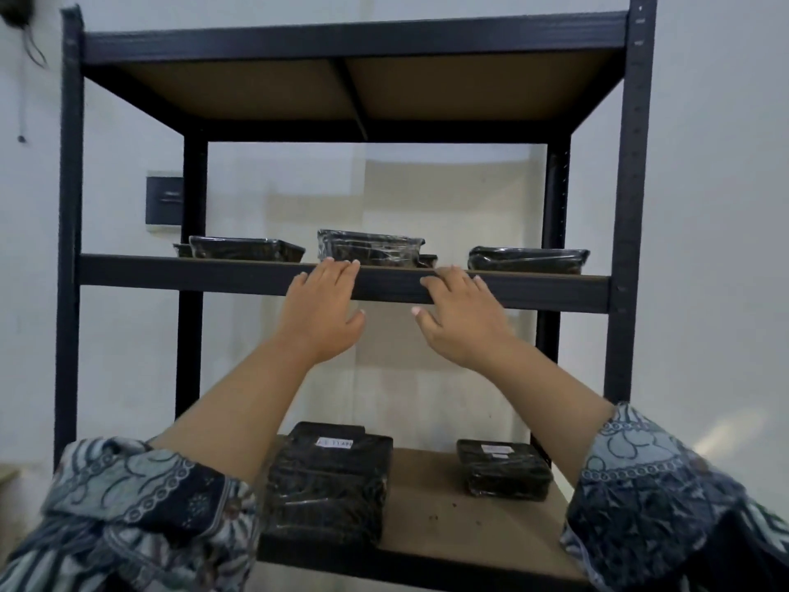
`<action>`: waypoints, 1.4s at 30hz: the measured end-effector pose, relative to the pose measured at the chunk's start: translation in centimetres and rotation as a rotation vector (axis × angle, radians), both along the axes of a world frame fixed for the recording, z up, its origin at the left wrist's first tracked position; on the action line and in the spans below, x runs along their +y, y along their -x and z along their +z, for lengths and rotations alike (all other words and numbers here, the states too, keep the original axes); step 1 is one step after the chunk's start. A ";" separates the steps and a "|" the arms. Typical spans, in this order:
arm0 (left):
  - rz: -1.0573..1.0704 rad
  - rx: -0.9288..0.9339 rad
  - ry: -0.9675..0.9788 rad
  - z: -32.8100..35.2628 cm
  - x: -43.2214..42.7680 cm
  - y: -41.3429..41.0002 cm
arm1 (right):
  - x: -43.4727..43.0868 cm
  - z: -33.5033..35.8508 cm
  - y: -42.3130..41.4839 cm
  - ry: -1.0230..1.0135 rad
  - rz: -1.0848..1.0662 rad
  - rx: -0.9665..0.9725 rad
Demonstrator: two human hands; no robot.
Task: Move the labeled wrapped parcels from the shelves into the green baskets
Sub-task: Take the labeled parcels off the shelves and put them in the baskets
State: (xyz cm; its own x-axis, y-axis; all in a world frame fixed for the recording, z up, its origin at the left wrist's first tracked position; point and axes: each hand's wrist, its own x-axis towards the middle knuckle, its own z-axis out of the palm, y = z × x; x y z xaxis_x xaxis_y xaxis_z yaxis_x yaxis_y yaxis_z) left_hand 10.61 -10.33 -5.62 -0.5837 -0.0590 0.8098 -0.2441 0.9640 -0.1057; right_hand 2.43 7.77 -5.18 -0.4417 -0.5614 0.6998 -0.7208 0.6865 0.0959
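Note:
Black plastic-wrapped parcels lie on a dark metal shelf unit (627, 198). On the middle shelf lie a flat parcel at the left (245, 249), a thicker parcel in the middle (370, 249) and one at the right (527, 260). My left hand (322, 311) reaches up with straight fingers, its fingertips at the shelf's front edge just below the middle parcel. My right hand (459, 318) is raised beside it, fingers straight, tips over the same edge, holding nothing. On the lower shelf lie a large labeled parcel (328, 480) and a smaller labeled parcel (504, 467). No green basket is in view.
The top shelf board (264, 91) shows only its underside. A white wall stands behind the unit, with a dark box (164, 202) mounted on it at the left. Patterned blue sleeves cover both forearms at the bottom of the view.

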 end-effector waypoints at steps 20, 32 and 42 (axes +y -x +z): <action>-0.306 -0.085 -0.245 8.2 -13.6 7.2 | -10.3 12.6 6.6 0.294 -0.121 -0.448; -0.216 0.070 -0.144 6.0 -14.2 9.2 | -10.5 12.6 9.1 0.539 -0.089 -0.952; -0.188 -0.009 -0.135 6.2 -14.4 9.4 | -9.3 11.8 8.8 0.767 0.044 -0.938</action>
State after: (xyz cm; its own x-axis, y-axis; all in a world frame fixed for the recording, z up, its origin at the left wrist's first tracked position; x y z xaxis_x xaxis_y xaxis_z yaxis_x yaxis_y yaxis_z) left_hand 1.22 -24.73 0.62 -0.6016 -0.0564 0.7968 -0.0589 0.9979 0.0261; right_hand -6.38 -1.58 6.67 -0.9464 -0.1689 0.2753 -0.3161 0.3086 -0.8971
